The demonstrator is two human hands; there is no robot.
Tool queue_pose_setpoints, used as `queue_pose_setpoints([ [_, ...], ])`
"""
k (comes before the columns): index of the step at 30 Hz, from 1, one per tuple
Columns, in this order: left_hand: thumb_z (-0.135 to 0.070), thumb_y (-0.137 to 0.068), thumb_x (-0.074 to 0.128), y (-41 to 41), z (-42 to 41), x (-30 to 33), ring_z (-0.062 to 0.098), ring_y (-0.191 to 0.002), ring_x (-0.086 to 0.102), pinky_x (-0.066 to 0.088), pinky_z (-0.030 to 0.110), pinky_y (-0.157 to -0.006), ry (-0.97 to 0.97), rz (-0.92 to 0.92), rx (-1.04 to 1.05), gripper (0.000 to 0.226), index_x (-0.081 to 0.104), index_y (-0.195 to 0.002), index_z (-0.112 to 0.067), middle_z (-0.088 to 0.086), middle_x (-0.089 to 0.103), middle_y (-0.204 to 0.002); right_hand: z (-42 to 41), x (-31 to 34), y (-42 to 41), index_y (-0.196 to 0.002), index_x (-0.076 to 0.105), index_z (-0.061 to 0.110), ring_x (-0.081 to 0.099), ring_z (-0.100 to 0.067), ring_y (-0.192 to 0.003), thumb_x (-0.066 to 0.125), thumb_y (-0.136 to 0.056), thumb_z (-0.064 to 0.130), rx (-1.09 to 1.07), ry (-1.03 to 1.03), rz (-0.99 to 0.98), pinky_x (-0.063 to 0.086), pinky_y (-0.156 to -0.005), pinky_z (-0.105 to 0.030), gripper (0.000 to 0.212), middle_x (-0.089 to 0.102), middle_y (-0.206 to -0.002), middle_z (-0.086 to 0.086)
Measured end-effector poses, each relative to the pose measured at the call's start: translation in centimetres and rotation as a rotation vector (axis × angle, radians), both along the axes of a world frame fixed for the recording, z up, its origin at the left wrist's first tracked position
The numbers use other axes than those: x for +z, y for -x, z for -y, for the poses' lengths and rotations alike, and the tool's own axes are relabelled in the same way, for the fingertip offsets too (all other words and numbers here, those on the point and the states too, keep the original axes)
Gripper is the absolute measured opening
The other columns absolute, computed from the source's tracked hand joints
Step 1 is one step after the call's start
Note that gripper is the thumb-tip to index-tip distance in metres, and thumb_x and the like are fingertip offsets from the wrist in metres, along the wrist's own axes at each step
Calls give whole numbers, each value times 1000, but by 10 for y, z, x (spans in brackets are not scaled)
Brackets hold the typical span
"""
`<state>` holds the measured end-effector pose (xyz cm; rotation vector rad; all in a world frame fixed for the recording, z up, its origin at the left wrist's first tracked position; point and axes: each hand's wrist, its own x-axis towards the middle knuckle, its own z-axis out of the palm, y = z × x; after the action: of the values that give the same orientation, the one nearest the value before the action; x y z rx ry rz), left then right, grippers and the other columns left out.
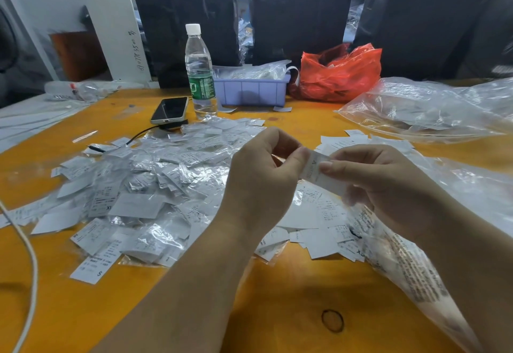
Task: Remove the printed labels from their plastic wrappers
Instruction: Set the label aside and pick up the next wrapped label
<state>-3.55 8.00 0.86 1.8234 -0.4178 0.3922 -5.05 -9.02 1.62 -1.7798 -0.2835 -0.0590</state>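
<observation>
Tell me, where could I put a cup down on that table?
Bare orange table lies near the front edge, between the forearms. Another patch sits left of the phone. The middle is crowded: wrapped labels left, loose labels beneath the hands.

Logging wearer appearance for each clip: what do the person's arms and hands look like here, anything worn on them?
Both forearms enter from the bottom edge and are bare as far as the frame shows: no sleeves visible. The left hand and right hand carry no gloves, and no rings, watch or wristband can be seen. The fingernails that show are short and unpainted. No markings are visible.
</observation>
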Motion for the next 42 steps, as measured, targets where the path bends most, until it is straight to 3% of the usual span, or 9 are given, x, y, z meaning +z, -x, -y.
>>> queue_pose_setpoints([
  [5,-23,-91,67,4,6,0,11,-67,58,53,37,-62,45,-96,-118,10,69,-82,-20,-7,66,-73,-2,0,0,-79,75,6,45,-13,-58,70,-67,37,36,7,4,33,-50,-25,34,52,-67,-14],
  [15,-22,-93,62,0,1,1,3,-65,58,51,22,-56,-146,23,-116,11,72,-88,-24,-14,67,-73,-1,-1,0,-75,77,11,49,-9,-58,71,-64,37,0,-34,-36,37,-50,-25,28,57,-69,-6],
  [22,-27,-90,68,-8,-8,4,6,-69,60,47,22,-57,-105,-116,-149,4,70,-91,-24,-6,68,-81,-3,-1,0,-81,77,11,52,-10,-60,68,-73,34,-11,-30,-72,42,-50,-25,25,61,-73,-5],
  [25,-25,-91,64,-15,-19,8,5,-64,58,45,21,-53,-74,-170,-47,2,66,-91,-26,-5,68,-81,-2,-1,-1,-87,74,14,53,-12,-60,62,-90,15,-95,97,-4,44,-52,-27,12,62,-69,-3],
  [28,-17,-88,60,-22,-28,6,9,-66,56,41,23,-53,-225,-231,117,11,65,-84,-26,-5,65,-80,-1,-6,-2,-85,72,22,53,-15,-61,55,-90,3,-139,277,14,45,-57,-32,26,64,-67,2],
  [33,-19,-85,56,-30,-45,2,20,-91,60,52,36,-76,-437,-215,464,15,68,-95,-23,-1,67,-97,-6,-15,1,-87,69,29,51,-5,-55,56,-91,11,-76,576,-7,41,-52,-22,23,62,-77,5],
  [35,-21,-87,57,-33,-50,1,26,-106,55,49,39,-84,-486,-153,563,24,65,-110,-20,5,61,-112,-6,-17,1,-95,68,31,56,-3,-71,62,-90,23,-72,651,10,46,-61,-19,12,60,-88,12],
  [38,-22,-89,58,-30,-42,0,25,-110,51,46,40,-88,-512,-12,511,25,63,-113,-18,6,56,-115,-7,-21,-1,-115,63,34,50,-4,-104,68,-83,43,-3,888,0,47,-88,-28,34,49,-112,16],
  [42,-27,-90,62,-19,-22,-2,8,-90,53,40,23,-72,-537,15,229,15,65,-104,-24,-7,58,-99,-10,-23,-2,-114,65,32,48,-4,-102,69,-81,44,10,932,3,46,-90,-31,35,46,-112,14],
])
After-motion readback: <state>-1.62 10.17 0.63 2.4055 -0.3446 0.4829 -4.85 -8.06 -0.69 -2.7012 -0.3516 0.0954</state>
